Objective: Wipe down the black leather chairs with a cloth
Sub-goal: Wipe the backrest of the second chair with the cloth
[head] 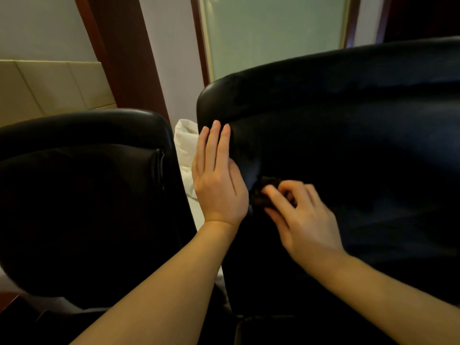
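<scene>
A large black leather chair (348, 135) fills the right half of the view, its backrest facing me. My left hand (217, 178) lies flat with straight fingers against the chair's left edge. My right hand (296, 215) pinches a small dark bunched cloth (265, 192) and presses it against the leather just right of my left hand. Most of the cloth is hidden under my fingers. A second black leather chair (82, 190) stands to the left, apart from both hands.
White fabric (185, 150) shows in the gap between the two chairs. Behind them are a frosted glass window (273, 33) with a dark red frame, a red wooden post (129, 58) and a beige tiled wall (44, 85).
</scene>
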The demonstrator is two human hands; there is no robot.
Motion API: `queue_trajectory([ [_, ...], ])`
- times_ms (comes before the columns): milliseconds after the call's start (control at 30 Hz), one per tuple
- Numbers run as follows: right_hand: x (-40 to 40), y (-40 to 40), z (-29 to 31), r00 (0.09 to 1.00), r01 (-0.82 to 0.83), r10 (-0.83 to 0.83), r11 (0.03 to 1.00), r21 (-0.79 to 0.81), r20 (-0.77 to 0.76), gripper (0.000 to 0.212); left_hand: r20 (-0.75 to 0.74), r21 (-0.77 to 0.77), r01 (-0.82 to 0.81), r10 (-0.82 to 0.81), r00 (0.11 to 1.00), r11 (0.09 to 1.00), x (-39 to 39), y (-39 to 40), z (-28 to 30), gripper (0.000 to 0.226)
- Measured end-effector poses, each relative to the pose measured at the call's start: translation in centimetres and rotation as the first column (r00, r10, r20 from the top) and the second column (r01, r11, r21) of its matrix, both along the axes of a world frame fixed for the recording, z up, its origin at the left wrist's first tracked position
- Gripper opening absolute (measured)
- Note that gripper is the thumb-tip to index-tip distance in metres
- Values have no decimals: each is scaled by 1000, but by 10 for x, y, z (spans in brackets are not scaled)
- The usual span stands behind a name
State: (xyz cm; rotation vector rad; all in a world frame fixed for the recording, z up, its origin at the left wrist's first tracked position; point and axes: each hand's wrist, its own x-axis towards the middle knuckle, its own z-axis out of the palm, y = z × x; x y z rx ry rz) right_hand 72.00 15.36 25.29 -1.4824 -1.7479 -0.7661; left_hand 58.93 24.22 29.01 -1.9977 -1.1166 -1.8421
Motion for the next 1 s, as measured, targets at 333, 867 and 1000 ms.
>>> queue_trajectory([
  [333,4,-1,-40,997,-28,34,996,-79,71,38,-9,29,-36,36,999,999,7,12,-4,50],
  [867,46,-50,10,992,-93,87,993,69,87,34,151,-219,284,-256,955,933,-3,-41,-29,77],
  [1000,70,-41,41,988,104,-88,986,129,-124,38,547,-465,422,-122,828,778,9,-63,-56,109],
])
